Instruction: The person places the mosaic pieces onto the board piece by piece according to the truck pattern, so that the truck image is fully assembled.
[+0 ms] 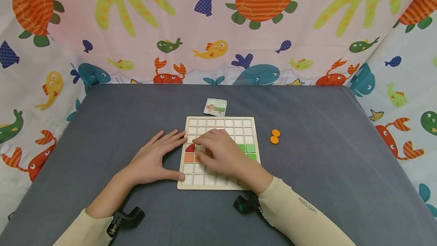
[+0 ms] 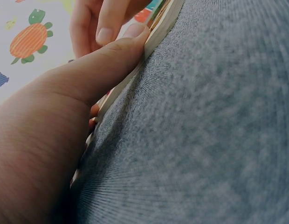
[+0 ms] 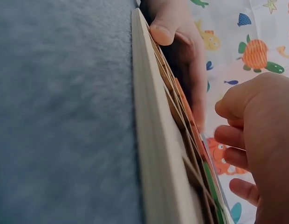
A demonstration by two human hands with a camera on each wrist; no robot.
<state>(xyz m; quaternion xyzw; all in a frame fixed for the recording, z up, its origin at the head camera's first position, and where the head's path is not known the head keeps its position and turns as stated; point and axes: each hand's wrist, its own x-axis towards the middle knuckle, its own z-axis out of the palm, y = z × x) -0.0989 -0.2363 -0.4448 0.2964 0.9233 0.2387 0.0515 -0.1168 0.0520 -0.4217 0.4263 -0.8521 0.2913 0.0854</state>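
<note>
A light wooden grid board lies flat on the table. My left hand steadies its left side, with fingertips at the upper part of that edge and the thumb on the lower part. Over the board's middle hovers my right hand, its fingers bent and no piece showing between thumb and fingers. Set in the cells at the left are a red rounded piece and an orange square piece. Green square pieces sit toward the right side. The right hand hides the cells between them.
Two round orange pieces lie on the grey cloth to the right of the board. A small printed card with a colored grid lies just behind its back edge. A patterned curtain hangs beyond the table.
</note>
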